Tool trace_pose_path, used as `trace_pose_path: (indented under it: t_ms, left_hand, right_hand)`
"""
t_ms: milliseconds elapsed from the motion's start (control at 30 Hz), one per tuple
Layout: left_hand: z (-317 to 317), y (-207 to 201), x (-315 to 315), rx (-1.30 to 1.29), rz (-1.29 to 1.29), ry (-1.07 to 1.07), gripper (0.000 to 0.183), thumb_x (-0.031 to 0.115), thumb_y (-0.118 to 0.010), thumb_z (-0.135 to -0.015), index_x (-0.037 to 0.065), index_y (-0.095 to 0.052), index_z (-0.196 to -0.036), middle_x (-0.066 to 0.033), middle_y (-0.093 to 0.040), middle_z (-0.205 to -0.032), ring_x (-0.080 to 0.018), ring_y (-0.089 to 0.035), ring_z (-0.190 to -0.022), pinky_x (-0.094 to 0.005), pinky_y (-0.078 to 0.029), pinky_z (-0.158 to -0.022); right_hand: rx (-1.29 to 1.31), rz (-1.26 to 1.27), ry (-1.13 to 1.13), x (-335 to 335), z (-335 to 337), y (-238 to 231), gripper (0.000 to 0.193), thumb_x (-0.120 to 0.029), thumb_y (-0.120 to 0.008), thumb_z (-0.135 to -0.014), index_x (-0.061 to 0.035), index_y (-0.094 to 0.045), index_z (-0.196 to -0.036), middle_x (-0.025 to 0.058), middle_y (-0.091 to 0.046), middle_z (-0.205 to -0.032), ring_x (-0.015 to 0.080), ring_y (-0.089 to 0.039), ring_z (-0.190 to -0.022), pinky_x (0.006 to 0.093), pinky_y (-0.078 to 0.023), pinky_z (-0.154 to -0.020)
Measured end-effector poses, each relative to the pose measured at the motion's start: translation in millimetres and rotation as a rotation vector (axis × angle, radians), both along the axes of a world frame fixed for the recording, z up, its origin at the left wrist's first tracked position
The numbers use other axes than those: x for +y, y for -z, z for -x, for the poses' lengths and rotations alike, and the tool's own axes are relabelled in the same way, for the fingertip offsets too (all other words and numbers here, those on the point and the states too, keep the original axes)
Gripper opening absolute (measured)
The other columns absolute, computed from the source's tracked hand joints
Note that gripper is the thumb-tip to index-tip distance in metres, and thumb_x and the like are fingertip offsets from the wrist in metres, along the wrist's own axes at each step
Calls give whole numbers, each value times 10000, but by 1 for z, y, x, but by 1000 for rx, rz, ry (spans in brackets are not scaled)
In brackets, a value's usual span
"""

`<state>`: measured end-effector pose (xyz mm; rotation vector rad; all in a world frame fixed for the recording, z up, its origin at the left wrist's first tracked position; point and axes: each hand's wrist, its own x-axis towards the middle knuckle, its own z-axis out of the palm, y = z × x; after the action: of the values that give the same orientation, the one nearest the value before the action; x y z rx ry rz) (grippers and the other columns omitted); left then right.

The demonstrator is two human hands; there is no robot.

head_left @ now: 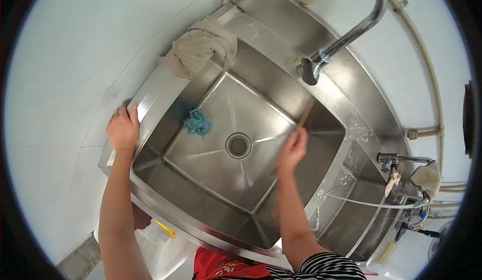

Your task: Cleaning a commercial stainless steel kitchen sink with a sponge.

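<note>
- Right hand (pixel 293 149): closed around a thin brown stick (pixel 307 113), which is held over the right side of the steel sink (pixel 165 87); motion-blurred, tip contact can't be made out.
- Left hand (pixel 123 128): laid on the left rim, fingers at its outer edge; whether the edge is gripped can't be told.
- Blue cloth (pixel 199 122): bunched on the basin floor, left of the drain (pixel 238 145).
- Beige towel (pixel 201 46): draped over the far-left corner.
- Chrome tap (pixel 351 36): mounted beyond the far-right rim.

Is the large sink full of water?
Not full: the large sink shows its metal floor and round drain clearly. Thin film: cannot tell.
</note>
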<state>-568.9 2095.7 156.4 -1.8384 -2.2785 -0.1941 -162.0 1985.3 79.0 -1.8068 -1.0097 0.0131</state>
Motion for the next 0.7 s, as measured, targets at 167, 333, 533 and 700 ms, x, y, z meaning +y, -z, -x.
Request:
trace_pose_path:
  t_ms: [167, 333, 533, 700]
  left_hand:
    - [-4, -4, -2, 12, -16, -4, 441, 450, -408, -931, 58, -601, -867, -128, -655, -839, -322, -637, -768, -429, -503, -640]
    - [-13, -2, 5, 7, 10, -18, 447, 457, -402, -932, 63, -603, -871, -123, -656, -847, -316, -639, -769, -429, -503, -641]
    - [-7, -4, 3, 31, 43, -40, 443, 452, -402, -934, 63, -607, -882, -126, -659, -863, -319, -640, -776, -427, -502, -649]
    - [-10, -4, 2, 21, 53, -48, 436, 449, -406, -932, 65, -606, -881, -130, -658, -853, -324, -638, -774, -430, -501, -655]
  right_hand:
    - [-591, 183, 81, 50, -109, -90, 244, -82, -540, -866, -54, -619, -1096, 178, -556, -828, 353, -571, -707, 417, -468, -635]
    - [-717, 59, -187, 110, -145, -118, 284, -48, -582, -833, -44, -598, -1117, 173, -583, -986, 337, -584, -908, 406, -483, -784]
    - [-184, 275, -509, 53, -18, -4, 176, -23, -598, -807, -37, -631, -980, 148, -598, -824, 275, -619, -750, 349, -521, -708]
    - [-220, 794, -772, 1, 49, 99, 557, -178, -746, -686, -97, -526, -1191, 168, -511, -1155, 361, -502, -1071, 449, -456, -895]
